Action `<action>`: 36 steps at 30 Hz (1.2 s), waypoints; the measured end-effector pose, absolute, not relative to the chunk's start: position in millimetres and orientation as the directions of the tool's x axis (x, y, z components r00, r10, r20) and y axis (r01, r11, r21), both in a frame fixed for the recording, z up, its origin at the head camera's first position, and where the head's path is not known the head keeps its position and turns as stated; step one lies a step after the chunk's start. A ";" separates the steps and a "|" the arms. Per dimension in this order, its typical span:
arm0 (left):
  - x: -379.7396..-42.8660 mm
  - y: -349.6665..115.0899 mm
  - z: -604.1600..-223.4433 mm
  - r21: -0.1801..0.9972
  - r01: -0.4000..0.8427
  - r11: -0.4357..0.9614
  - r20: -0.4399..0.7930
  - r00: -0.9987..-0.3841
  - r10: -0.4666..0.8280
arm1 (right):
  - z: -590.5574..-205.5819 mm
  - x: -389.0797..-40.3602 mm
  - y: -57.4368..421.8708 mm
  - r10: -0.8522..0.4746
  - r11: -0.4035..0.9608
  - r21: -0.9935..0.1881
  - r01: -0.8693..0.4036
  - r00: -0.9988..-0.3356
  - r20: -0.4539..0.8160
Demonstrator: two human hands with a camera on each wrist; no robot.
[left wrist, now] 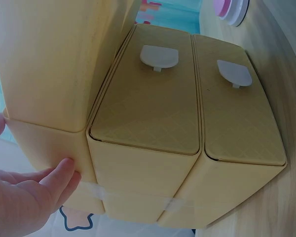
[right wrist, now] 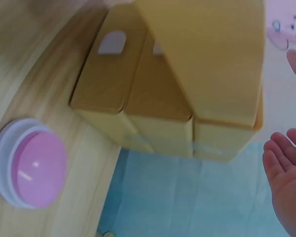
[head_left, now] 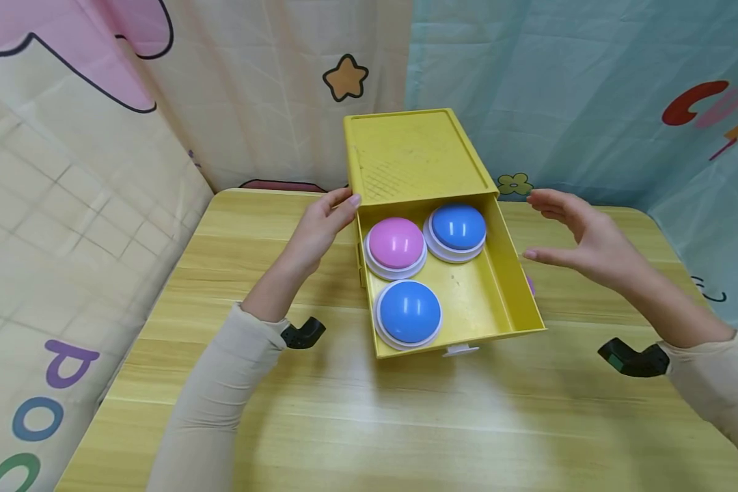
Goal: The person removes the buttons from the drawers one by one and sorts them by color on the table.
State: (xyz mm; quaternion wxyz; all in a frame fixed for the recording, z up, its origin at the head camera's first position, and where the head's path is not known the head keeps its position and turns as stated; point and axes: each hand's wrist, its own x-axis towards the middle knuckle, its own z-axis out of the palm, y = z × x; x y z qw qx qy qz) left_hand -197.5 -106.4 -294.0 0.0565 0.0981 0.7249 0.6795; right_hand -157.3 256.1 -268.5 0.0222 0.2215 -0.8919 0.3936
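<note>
A yellow drawer cabinet [head_left: 418, 157] stands on the table with its top drawer [head_left: 467, 294] pulled out. Inside that drawer sit a pink dome button [head_left: 396, 244] and two dome buttons in blue, one at the back [head_left: 458, 227] and one at the front [head_left: 410, 311], all on white bases. My left hand [head_left: 324, 229] touches the cabinet's left side near its upper front corner, fingers laid against the wall. Off the drawer's right side, my right hand [head_left: 581, 236] hovers with fingers extended and thumb apart, holding nothing. Another pink dome button [right wrist: 39, 170] rests on the table, mostly hidden by the drawer in the head view.
Below the pulled-out drawer are two closed drawers, the middle one [left wrist: 148, 94] and the bottom one [left wrist: 239, 108], with white tab handles. The wooden table [head_left: 270, 417] backs onto printed curtains [head_left: 270, 89]. A black wrist camera [head_left: 636, 359] sits at the right cuff.
</note>
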 end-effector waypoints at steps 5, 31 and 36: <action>-197.7 -106.9 -294.5 0.996 0.062 0.067 0.046 -0.975 0.217 | -249.9 -142.5 226.2 -0.565 0.521 -0.625 -0.581 -0.784 0.258; -195.9 -106.0 -294.7 0.995 0.083 0.063 0.067 -0.973 0.221 | -282.5 -129.7 139.0 -0.846 0.436 -0.557 -0.707 -0.534 0.015; -196.3 -106.4 -295.6 0.995 0.082 0.052 0.069 -0.973 0.221 | -281.6 -130.4 139.0 -0.844 0.420 -0.544 -0.726 -0.533 0.060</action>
